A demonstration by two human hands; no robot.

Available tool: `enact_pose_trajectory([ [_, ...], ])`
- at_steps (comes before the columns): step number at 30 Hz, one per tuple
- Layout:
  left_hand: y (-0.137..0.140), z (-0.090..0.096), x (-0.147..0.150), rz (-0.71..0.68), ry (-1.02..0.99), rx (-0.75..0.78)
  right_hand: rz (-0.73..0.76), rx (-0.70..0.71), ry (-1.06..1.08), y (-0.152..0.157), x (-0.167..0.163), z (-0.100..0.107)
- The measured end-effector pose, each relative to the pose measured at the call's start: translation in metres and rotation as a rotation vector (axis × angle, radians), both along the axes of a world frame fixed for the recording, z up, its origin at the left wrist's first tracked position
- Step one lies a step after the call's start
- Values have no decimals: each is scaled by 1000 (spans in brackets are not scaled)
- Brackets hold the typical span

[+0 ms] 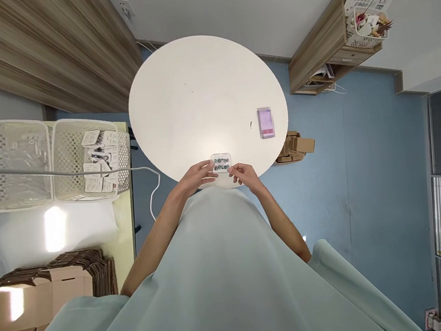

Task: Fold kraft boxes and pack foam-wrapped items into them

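A small clear-and-white case (221, 162) with two rows of small dark-green and pale pieces lies at the near edge of the round white table (199, 88). On its left side, my left hand (197, 177) has its fingers apart, with the fingertips touching the case's edge. My right hand (245, 176) is closed in a pinch at the case's lower right corner. Whether a loose piece is also between those fingertips is too small to tell.
A blurred pink-purple rectangle (266, 123) lies on the table's right. White baskets (17, 199) with packaged items stand at left, above flattened cardboard boxes (70, 283). A white cable (156, 194) hangs beside the table. Right are a cardboard box (301, 145) and wooden cabinet (314, 43).
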State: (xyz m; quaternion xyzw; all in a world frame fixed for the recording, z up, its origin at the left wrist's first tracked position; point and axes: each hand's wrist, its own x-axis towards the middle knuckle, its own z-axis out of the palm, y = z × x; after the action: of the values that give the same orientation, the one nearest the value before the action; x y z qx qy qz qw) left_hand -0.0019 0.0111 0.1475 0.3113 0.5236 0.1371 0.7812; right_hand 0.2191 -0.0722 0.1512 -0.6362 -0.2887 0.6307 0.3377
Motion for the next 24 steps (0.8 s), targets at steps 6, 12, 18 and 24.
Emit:
enact_pose_trajectory([
  [6, -14, -17, -3, 56, 140, -3, 49, -38, 8, 4, 4, -14],
  [12, -34, -29, -12, 163, 219, 27, 188, -68, 28, 14, -1, -31],
  [18, -56, -34, -30, 353, 392, 67, 357, -105, 83, 33, -28, -60],
  [24, -55, -68, -66, 428, 546, 116, 411, -155, 36, 58, -88, -100],
])
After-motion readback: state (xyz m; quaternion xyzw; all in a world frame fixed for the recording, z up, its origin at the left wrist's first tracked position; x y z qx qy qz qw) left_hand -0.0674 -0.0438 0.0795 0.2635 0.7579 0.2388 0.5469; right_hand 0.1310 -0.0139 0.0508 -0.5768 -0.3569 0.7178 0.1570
